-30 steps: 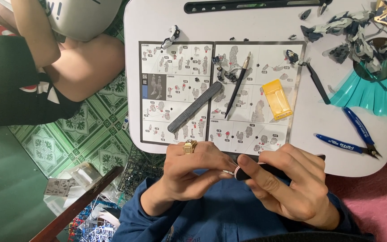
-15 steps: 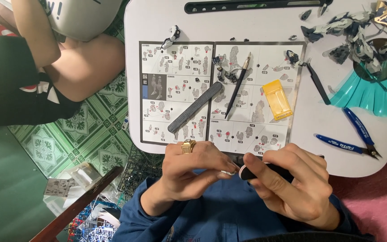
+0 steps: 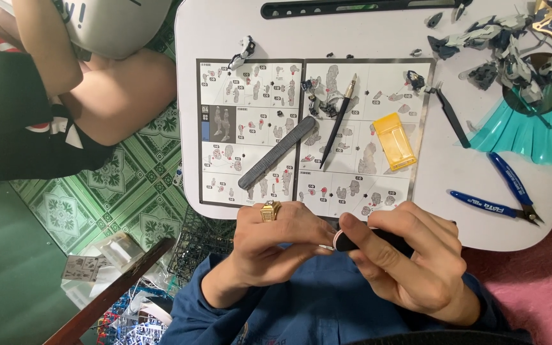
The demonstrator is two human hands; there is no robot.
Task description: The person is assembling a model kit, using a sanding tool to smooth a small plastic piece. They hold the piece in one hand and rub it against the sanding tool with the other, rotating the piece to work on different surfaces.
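Observation:
My left hand [image 3: 269, 246], with a gold ring on one finger, pinches a tiny part just below the near edge of the white table [image 3: 378, 38]; the part itself is hidden by the fingers. My right hand [image 3: 410, 262] grips a black pen-shaped tool with a pale band [image 3: 352, 239], its tip meeting the left fingers. Both hands hover over my blue sleeves, in front of the open instruction booklet [image 3: 257, 96].
On the booklet lie a grey sanding stick [image 3: 277, 152], a thin hobby knife [image 3: 338, 120] and a yellow box [image 3: 395, 140]. Black tweezers [image 3: 453, 118], blue nippers [image 3: 506, 195] and a model on a teal stand [image 3: 522, 70] sit right. Another person sits at upper left.
My right hand has shifted slightly, bringing the black tool closer against the left fingertips. Everything on the table stays put.

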